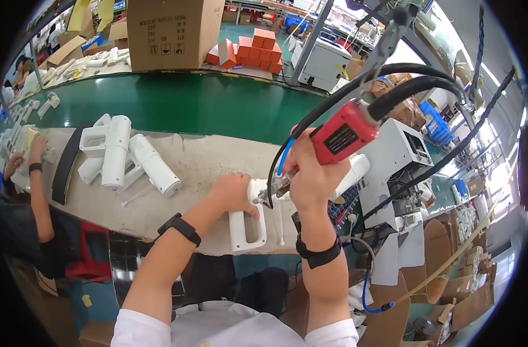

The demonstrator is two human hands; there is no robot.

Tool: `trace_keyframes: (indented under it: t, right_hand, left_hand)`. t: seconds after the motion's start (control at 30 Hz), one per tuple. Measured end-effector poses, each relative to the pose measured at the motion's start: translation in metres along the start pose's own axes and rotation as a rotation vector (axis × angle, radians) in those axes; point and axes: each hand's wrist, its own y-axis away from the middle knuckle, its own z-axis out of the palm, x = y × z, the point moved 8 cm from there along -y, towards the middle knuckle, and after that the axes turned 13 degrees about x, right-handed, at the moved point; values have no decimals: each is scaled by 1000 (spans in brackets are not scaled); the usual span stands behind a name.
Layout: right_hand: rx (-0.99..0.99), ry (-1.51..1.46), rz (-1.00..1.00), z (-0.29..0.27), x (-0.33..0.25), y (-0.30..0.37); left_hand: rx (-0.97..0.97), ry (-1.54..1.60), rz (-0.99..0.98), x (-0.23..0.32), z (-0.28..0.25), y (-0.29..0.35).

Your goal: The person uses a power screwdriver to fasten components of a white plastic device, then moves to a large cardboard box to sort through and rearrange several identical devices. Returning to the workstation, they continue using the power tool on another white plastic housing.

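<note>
My right hand (pixel 311 182) is wrapped round a red power screwdriver (pixel 356 124), which hangs from a thick black cable. The screwdriver's metal tip end points down at a white pistol-shaped plastic housing (pixel 239 234) on the bench; whether it touches a screw I cannot tell. My left hand (pixel 232 192) grips that housing at the top of its looped handle and presses it against the brown bench cover. Part of the housing is hidden behind my hands. A thin white rod (pixel 280 222) lies just right of the handle.
Several similar white housings (pixel 118 150) lie to the left, beside a black curved strip (pixel 70 168). Further left, a co-worker's hands (pixel 37 147) handle white parts. Beyond runs a green conveyor belt (pixel 177 101) with a large cardboard box (pixel 174 34) behind. Cables cross the right side.
</note>
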Motion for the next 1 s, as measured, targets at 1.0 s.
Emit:
trace_keyframes:
  t: [1.0]
  right_hand:
    - [144,242,-173,-52,-18,7]
  left_hand:
    - [1030,847,215,28,-283,197]
